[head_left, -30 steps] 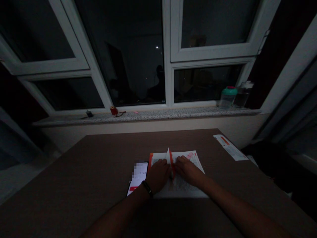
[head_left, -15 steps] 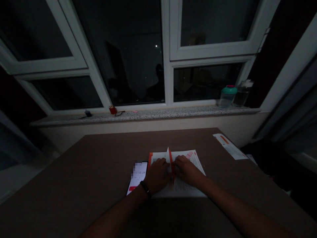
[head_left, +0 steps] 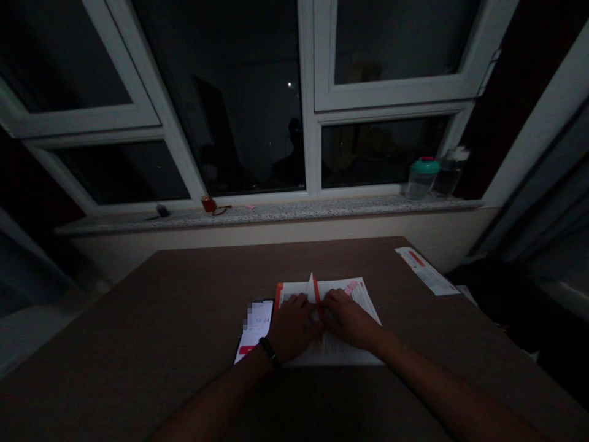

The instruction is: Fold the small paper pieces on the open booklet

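Observation:
An open booklet (head_left: 354,356) with orange-marked white pages lies on the brown table. Between my hands a page (head_left: 315,287) with an orange edge stands upright near the booklet's middle. My left hand (head_left: 294,326), a dark band on its wrist, rests on the left side with its fingers curled against the raised page. From the right, my right hand (head_left: 347,318) presses its bent fingers to the same page. A lit phone (head_left: 254,331) lies just left of the booklet. Dim light blurs the fingertips.
A printed paper strip (head_left: 427,272) lies at the table's right edge. On the stone windowsill (head_left: 285,212) stand a teal-lidded shaker (head_left: 422,178), a clear bottle (head_left: 450,173) and a small red object (head_left: 208,204). The window is behind.
The fingers of both hands have shifted slightly at the raised page, the left thumb moving closer to the right hand. The page still stands upright.

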A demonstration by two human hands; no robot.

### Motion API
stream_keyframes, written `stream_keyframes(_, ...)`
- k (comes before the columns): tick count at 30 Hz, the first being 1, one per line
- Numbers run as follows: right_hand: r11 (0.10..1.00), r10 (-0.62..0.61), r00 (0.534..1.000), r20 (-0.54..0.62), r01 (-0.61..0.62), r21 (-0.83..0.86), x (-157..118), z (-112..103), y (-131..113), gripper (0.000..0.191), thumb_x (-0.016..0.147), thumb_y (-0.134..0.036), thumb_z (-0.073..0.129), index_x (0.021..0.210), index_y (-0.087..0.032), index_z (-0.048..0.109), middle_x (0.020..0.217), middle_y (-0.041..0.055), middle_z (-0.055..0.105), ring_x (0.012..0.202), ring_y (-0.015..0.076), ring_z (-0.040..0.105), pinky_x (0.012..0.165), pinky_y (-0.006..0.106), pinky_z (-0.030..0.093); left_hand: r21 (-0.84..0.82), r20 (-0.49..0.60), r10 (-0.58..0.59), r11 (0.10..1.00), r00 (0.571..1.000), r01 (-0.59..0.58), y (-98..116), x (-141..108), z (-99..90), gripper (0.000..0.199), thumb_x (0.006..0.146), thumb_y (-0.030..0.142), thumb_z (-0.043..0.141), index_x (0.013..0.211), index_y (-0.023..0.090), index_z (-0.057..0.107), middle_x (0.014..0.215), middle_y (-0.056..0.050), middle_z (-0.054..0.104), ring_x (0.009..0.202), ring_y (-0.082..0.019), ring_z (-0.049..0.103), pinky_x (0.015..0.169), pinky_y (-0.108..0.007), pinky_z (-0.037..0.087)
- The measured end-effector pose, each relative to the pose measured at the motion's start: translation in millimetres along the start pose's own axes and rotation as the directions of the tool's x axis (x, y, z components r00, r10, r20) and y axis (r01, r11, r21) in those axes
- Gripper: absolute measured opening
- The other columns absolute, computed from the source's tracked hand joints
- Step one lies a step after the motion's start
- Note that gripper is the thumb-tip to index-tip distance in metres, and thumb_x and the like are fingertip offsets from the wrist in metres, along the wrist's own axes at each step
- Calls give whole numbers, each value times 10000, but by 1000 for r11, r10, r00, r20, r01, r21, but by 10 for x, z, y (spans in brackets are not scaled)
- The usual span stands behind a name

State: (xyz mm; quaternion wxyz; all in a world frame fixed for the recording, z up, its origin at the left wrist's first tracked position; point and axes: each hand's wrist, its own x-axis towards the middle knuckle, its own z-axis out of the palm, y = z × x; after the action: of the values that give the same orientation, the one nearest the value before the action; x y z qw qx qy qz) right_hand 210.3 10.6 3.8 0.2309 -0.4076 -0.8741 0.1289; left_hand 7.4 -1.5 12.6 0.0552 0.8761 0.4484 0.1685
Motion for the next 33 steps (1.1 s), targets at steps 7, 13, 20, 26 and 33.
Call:
stream_keyframes(7, 1000, -5, 1000, -8, 5, -1, -9, 2, -2, 201, 911, -233, 558, 1098, -177, 603, 1036, 77, 540, 999, 228, 468, 889, 350, 398, -20, 8, -13, 1000, 1000, 13, 7, -9, -5, 358, 869, 353, 648, 1201, 240, 579, 1108, -53, 529, 1035, -256, 477, 886, -389, 408)
stream_keyframes(13, 1000, -2, 1000, -8, 2, 5, -5, -3, -6, 212, 890, -211, 573, 1098, -186, 605, 1033, 78, 542, 998, 233, 474, 885, 359, 405, -34, 6, 1, 999, 1000, -1, -1, -22, -7, 379, 873, 350, 643, 1229, 250, 560, 1118, -49, 525, 1033, -252, 476, 888, -389, 408)
stream_keyframes(20, 999, 43, 998, -37, -42, 25, -20, 5, -73, 255, 859, -181, 582, 1113, -184, 606, 1040, 83, 548, 1007, 236, 484, 905, 368, 409, -25, 16, 6, 1000, 1000, -5, 3, -42, -2, 347, 885, 298, 607, 1223, 237, 552, 1133, -54, 520, 1038, -251, 469, 899, -393, 408)
stream_keyframes(26, 994, 93, 996, -13, -92, 54, -32, 30, -104, 319, 799, -181, 634, 1116, -179, 590, 1069, 80, 538, 1031, 231, 475, 928, 356, 400, 20, 58, -4, 1000, 998, 3, 2, -62, 2, 403, 878, 235, 568, 1276, 256, 509, 1194, -54, 509, 1081, -253, 459, 933, -405, 399)
stream_keyframes(33, 987, 146, 989, -31, -143, 75, -8, 104, -123, 254, 774, -151, 608, 1028, -158, 602, 1052, 83, 531, 1031, 230, 465, 910, 349, 397, -13, 58, 10, 1000, 998, -10, 22, -112, -5, 534, 853, 293, 603, 1361, 270, 439, 1267, -69, 499, 1133, -273, 459, 982, -427, 385)
